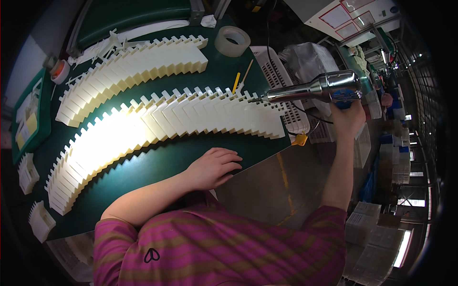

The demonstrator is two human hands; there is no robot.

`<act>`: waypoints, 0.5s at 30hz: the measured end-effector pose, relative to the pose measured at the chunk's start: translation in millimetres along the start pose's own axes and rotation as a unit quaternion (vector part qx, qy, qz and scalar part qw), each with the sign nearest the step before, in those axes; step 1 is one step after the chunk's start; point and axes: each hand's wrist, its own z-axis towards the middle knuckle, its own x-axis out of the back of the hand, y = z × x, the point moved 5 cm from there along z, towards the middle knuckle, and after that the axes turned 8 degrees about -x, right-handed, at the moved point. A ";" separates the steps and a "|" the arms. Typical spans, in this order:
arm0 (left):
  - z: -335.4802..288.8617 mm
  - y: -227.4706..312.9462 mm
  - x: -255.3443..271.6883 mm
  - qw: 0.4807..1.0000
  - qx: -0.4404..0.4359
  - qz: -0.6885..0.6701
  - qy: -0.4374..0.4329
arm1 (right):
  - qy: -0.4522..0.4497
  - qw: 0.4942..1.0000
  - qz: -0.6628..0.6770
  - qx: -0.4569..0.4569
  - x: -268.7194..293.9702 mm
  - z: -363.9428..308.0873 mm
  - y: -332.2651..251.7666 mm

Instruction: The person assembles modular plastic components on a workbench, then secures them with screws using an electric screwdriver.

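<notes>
My right hand (349, 119) is closed round the rear of a shiny silver power screwdriver (310, 89). It lies nearly level, its thin bit pointing left at the right-hand part of the near row of white plastic parts (181, 117). Whether the bit touches a part I cannot tell. These flat pieces lean on one another in a long curved line with small tabs along the far side. My left hand (214, 168) rests on the green tabletop (157, 164) near its front edge, fingers stretched out and holding nothing, just in front of that row.
Behind stands a second curved row of white parts (138, 66). A clear tape roll (232, 41), a yellow stick tool (236, 82) and a white perforated basket (286, 86) are at the right. A green tray (43, 119) sits far left. Strong glare covers the near row's left half.
</notes>
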 end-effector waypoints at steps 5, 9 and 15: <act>-0.5 -0.5 -0.3 1.000 -0.003 -0.002 0.003 | -0.011 1.000 0.018 0.002 -4.7 0.9 -5.0; -1.0 -1.7 -1.2 1.000 -0.006 -0.007 -0.002 | -0.004 0.999 0.028 0.017 -5.4 2.8 -11.3; -1.8 -2.1 -0.9 1.000 -0.008 -0.014 0.002 | -0.001 0.999 0.036 0.037 -4.8 8.1 -26.8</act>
